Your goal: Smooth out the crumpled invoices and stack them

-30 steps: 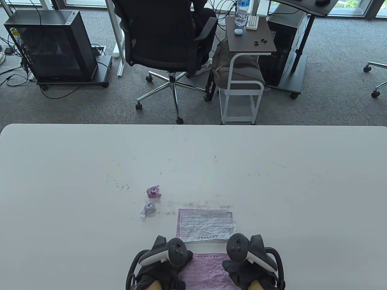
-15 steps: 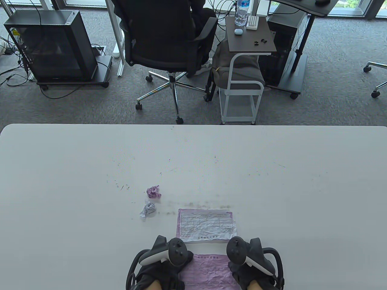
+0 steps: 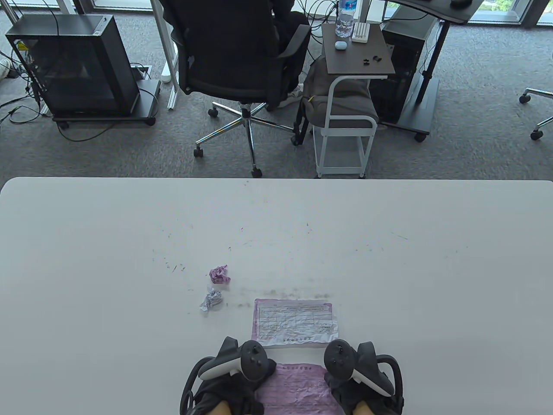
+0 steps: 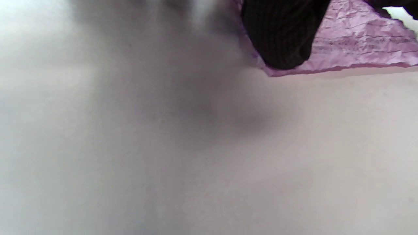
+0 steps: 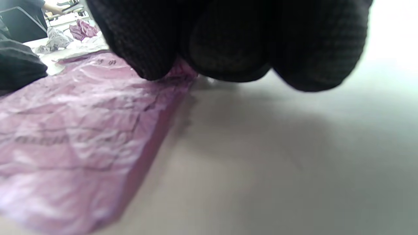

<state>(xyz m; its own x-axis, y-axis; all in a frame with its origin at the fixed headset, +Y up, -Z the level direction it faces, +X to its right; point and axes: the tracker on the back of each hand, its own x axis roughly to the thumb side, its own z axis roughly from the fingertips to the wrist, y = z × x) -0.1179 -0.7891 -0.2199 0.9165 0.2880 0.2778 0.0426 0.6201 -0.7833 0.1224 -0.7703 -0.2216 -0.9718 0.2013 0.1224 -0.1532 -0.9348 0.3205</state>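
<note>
A creased pink invoice (image 3: 298, 387) lies flat at the table's near edge between my two hands. My left hand (image 3: 239, 387) presses its left side; in the left wrist view a gloved finger (image 4: 281, 36) sits on the pink invoice (image 4: 356, 42) at a corner. My right hand (image 3: 348, 387) rests on its right edge, with fingertips (image 5: 228, 42) down where the pink invoice (image 5: 65, 130) meets the table. Just beyond lies a flattened white-and-pink invoice (image 3: 295, 322). To the left sit a crumpled pink ball (image 3: 219, 274) and a crumpled pale ball (image 3: 211, 300).
The white table (image 3: 389, 259) stretches wide on both sides and far beyond the papers. Behind its far edge stand an office chair (image 3: 233, 56), a small white side cart (image 3: 345, 108) and a black computer case (image 3: 73, 65) on the carpet.
My right hand has slid slightly toward the near edge along the pink invoice. The left hand and the other papers have stayed put.
</note>
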